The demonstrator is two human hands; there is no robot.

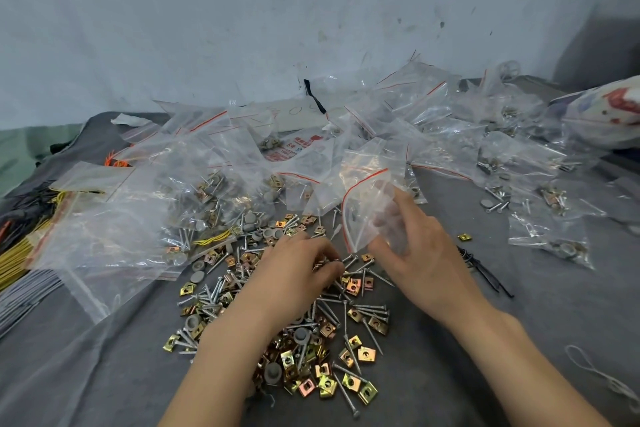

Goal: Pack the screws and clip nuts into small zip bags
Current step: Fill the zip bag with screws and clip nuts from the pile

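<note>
The left hand (pixel 294 274) lies palm down on the loose pile in the lower middle of the frame, its fingers curled and its tips drawn together with the thumb round a few screws (pixel 370 307) at the top of the pile. Just right of it, the right hand (pixel 422 253) holds a small zip bag (pixel 367 204) up above the pile; the thumb is in front of the plastic and the fingers show blurred through it, so the bag is pinched between them, its red zip line curving down the left side and its mouth slack. Under and below both hands the screws lie mixed with gold-coloured clip nuts (pixel 367 354) and some round grey caps (pixel 301 334), all spread on a grey cloth (pixel 554 322). Behind the hands, across the middle of the frame, lies a heap of clear zip bags (pixel 242 149), several with hardware inside; more filled bags (pixel 554 243) lie at the right. A bundle of yellow ties (pixel 17 260) sits at the left edge, and black ties (pixel 485 270) lie just right of the right hand. A stained pale wall (pixel 311 10) fills the upper frame.
</note>
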